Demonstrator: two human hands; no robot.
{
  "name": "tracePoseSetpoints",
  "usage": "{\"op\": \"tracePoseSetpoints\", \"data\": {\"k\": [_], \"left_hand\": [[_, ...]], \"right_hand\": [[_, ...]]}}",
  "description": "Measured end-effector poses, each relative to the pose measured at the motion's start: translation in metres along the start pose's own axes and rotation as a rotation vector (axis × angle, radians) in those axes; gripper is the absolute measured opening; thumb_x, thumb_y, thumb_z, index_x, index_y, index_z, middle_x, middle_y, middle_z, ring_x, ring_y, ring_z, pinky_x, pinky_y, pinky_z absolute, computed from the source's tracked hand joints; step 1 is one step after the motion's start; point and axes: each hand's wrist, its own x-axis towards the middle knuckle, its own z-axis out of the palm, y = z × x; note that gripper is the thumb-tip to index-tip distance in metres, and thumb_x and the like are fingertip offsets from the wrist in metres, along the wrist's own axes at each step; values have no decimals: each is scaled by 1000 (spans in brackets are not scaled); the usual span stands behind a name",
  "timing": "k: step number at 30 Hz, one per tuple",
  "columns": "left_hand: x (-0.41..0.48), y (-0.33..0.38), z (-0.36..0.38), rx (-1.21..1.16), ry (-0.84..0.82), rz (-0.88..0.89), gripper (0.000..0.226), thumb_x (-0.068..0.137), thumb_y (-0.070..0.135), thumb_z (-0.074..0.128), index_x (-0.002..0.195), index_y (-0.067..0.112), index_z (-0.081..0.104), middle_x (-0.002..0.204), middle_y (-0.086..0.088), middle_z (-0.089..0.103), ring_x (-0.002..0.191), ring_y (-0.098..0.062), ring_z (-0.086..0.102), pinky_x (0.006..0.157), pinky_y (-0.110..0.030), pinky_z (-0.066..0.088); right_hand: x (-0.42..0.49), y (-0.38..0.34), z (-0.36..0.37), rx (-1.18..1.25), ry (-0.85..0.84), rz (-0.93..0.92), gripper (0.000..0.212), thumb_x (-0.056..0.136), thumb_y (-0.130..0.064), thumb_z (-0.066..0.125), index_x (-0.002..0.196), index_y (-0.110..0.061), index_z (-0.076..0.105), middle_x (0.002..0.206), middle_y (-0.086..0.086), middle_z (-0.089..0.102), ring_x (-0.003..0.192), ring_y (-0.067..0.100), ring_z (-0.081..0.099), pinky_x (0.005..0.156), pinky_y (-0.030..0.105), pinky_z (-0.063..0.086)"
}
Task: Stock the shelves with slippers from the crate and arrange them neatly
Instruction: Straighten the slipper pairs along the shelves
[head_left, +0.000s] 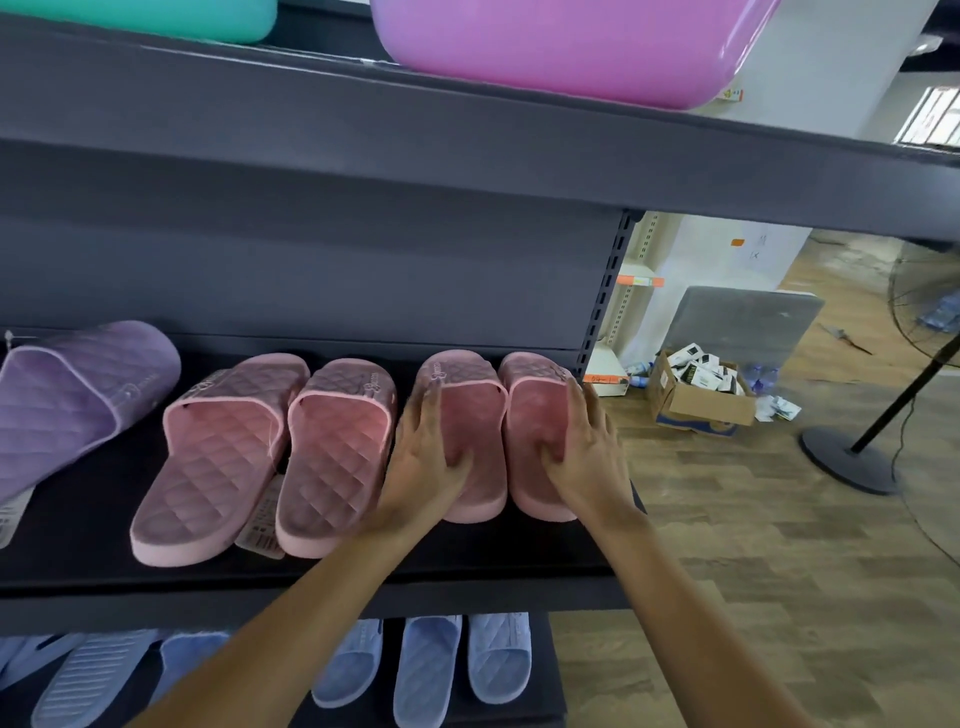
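Two pairs of pink quilted slippers lie toes-inward on the dark middle shelf. My left hand rests on the left slipper of the right-hand pair, fingers curled over its edge and footbed. The other slipper of that pair sits at the shelf's right end, with my right hand gripping it. The second pink pair sits just to the left with a tag between the two. A purple slipper lies at the far left. No crate is in view.
Blue slippers line the lower shelf. A pink tub and a teal tub sit on the top shelf. To the right, on the wooden floor, are a cardboard box of small packs and a standing fan.
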Motion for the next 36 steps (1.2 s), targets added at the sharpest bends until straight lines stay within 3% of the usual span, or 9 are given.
{"op": "tracePoseSetpoints", "data": {"k": [4, 8, 11, 14, 19, 22, 27, 32, 36], "left_hand": [[-16, -4, -31, 39, -53, 167, 63, 87, 12, 60, 143, 16, 33, 149, 0, 30, 137, -14, 29, 111, -29, 29], [-25, -9, -70, 144, 107, 154, 52, 87, 16, 58, 137, 14, 44, 137, 4, 46, 126, -14, 42, 106, -27, 33], [-25, -26, -97, 215, 107, 131, 53, 83, 26, 49, 132, 8, 49, 136, -10, 50, 127, -27, 44, 103, -29, 32], [-24, -47, -122, 237, 115, 73, 47, 84, 7, 57, 131, 6, 50, 135, -10, 51, 126, -28, 44, 103, -28, 31], [-19, -73, -150, 290, 74, 50, 49, 83, 15, 53, 132, 12, 50, 137, -4, 49, 130, -23, 40, 109, -30, 28], [-11, -91, -160, 427, 26, 92, 57, 78, 33, 39, 127, 7, 54, 133, -12, 53, 126, -33, 45, 106, -46, 34], [4, -115, -178, 620, -33, 193, 52, 78, 38, 38, 109, 8, 66, 110, -15, 67, 100, -36, 63, 88, -53, 45], [26, -133, -191, 511, -212, 242, 85, 74, 71, 24, 130, 15, 54, 135, -8, 52, 123, -30, 48, 103, -45, 37], [22, -142, -179, 384, -90, 242, 64, 85, 52, 26, 124, 13, 60, 128, -10, 58, 119, -31, 52, 99, -40, 42]], "right_hand": [[-11, -13, -4, -36, 8, -178, 69, 79, -18, 67, 140, -4, 36, 142, 19, 40, 132, 38, 37, 105, 48, 32], [-16, -39, 0, -23, -71, -292, 63, 83, -24, 65, 139, -12, 39, 142, 14, 42, 130, 35, 39, 105, 48, 34], [-19, -62, 8, 15, -114, -374, 61, 84, -25, 64, 138, -11, 40, 143, 12, 41, 132, 32, 37, 106, 45, 33], [-22, -82, 17, 44, -133, -427, 60, 86, -29, 63, 138, -10, 40, 141, 13, 43, 130, 32, 40, 104, 45, 36], [-17, -118, 29, 59, -136, -495, 62, 88, -29, 60, 141, -13, 34, 140, 8, 43, 127, 26, 43, 99, 34, 37], [-12, -138, 40, 50, -149, -484, 64, 88, -29, 59, 142, -9, 31, 144, 10, 39, 129, 26, 41, 99, 33, 40], [-4, -168, 60, 6, -117, -358, 71, 84, -34, 64, 141, -6, 33, 143, 17, 39, 129, 36, 40, 103, 43, 38], [-6, -181, 73, -6, -137, -255, 94, 72, -56, 68, 144, -12, 27, 148, 13, 28, 136, 36, 24, 111, 45, 23], [-13, -182, 83, 34, -79, -182, 103, 62, -71, 57, 144, -17, 28, 149, 10, 28, 136, 36, 23, 108, 46, 29]]}}
